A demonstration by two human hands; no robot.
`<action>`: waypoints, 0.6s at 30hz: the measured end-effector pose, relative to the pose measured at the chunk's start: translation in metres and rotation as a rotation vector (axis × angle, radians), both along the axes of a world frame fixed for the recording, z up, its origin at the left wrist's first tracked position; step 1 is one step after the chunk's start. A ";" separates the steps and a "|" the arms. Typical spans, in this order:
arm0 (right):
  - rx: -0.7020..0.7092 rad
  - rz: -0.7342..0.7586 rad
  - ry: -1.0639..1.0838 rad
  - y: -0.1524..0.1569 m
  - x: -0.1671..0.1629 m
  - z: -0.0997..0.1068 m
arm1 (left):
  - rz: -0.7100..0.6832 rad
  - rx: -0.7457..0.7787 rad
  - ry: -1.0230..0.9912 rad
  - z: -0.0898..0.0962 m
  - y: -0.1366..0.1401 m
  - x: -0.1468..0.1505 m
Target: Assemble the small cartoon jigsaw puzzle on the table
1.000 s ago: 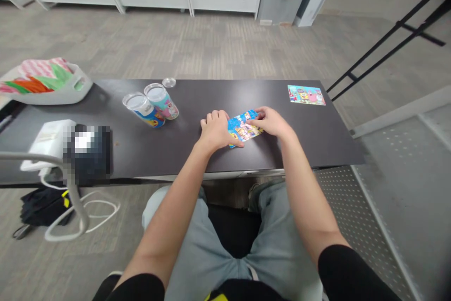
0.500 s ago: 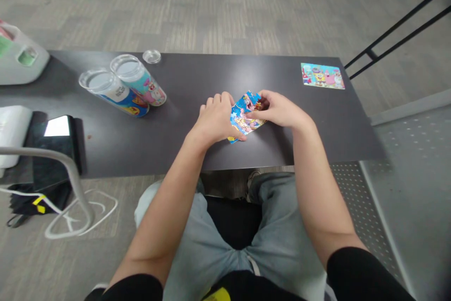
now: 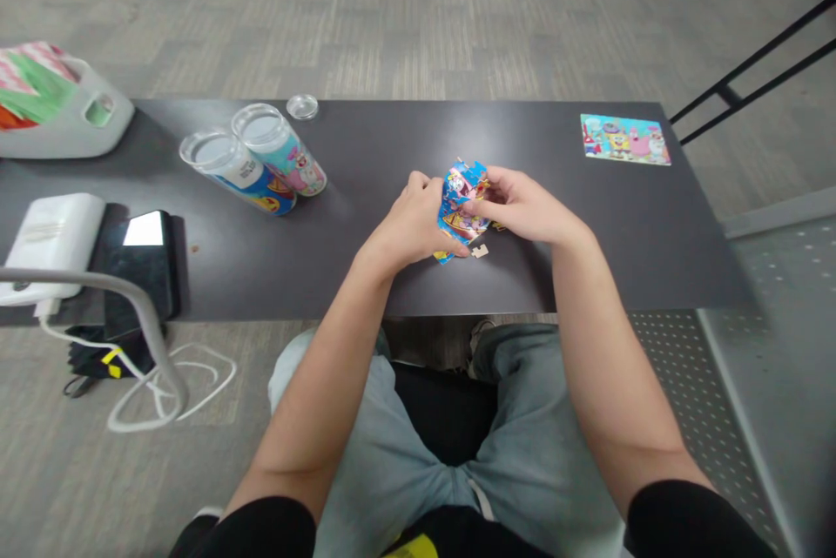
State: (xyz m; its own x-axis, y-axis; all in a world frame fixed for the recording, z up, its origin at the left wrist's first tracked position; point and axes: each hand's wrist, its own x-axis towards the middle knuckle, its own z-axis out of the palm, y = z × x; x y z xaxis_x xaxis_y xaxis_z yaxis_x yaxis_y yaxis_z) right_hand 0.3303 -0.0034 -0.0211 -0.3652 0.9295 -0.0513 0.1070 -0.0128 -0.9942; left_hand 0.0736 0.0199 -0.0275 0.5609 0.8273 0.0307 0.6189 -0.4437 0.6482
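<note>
A colourful cartoon jigsaw puzzle (image 3: pixel 462 199), mostly blue, is bunched between my two hands above the dark table. My left hand (image 3: pixel 418 223) grips its left side, thumb along the near edge. On its right side my right hand (image 3: pixel 522 205) pinches it, thumb on the printed face and fingers behind. The joined pieces look buckled rather than flat. One loose puzzle piece (image 3: pixel 480 251), pale side up, lies on the table just below. Some pieces under my right hand are partly hidden.
Two cartoon canisters (image 3: pixel 239 171) (image 3: pixel 280 149) stand left, a clear lid (image 3: pixel 302 107) behind them. A cartoon picture card (image 3: pixel 625 140) lies far right. On the left are a white basket (image 3: pixel 108 118), a phone-like black device (image 3: pixel 140 266), a white box (image 3: pixel 56 236) and a cable (image 3: pixel 173 427).
The puzzle has gone from a flatter sheet to a buckled bunch as my hands squeeze it. A pale loose piece now shows below it. The view has shifted slightly left.
</note>
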 end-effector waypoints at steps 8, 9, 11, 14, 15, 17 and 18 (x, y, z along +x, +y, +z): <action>0.094 -0.035 -0.108 0.007 0.011 -0.009 | 0.017 -0.072 -0.058 0.015 0.000 -0.008; 0.113 -0.048 -0.122 0.008 0.012 -0.009 | 0.015 -0.062 -0.074 0.015 -0.001 -0.008; 0.148 -0.077 -0.142 0.007 0.015 -0.010 | 0.008 -0.023 -0.096 0.012 0.000 -0.009; 0.184 -0.116 -0.150 0.006 0.014 -0.008 | -0.002 0.039 -0.144 0.004 0.003 -0.011; 0.201 -0.125 -0.154 0.005 0.013 -0.006 | -0.003 0.051 -0.163 0.001 0.005 -0.011; 0.246 -0.119 -0.177 0.004 0.009 -0.001 | -0.003 0.064 -0.205 -0.003 0.007 -0.010; 0.268 -0.108 -0.198 0.003 0.008 0.002 | -0.005 0.065 -0.225 -0.003 0.008 -0.010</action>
